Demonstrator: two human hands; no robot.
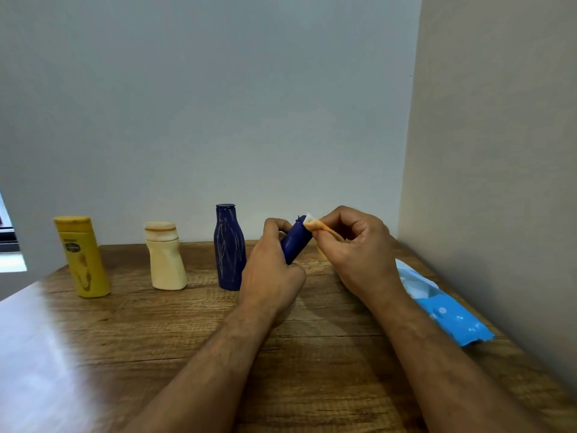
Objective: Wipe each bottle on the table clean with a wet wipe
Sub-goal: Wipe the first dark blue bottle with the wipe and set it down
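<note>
left hand grips blue bottle; right hand pinches wipe.

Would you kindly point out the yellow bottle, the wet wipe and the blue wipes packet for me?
yellow bottle [82,260]: head view, middle of its front label.
wet wipe [312,222]: head view, the folded end pinched against the held bottle's top.
blue wipes packet [449,310]: head view, middle of its upper face.
</note>
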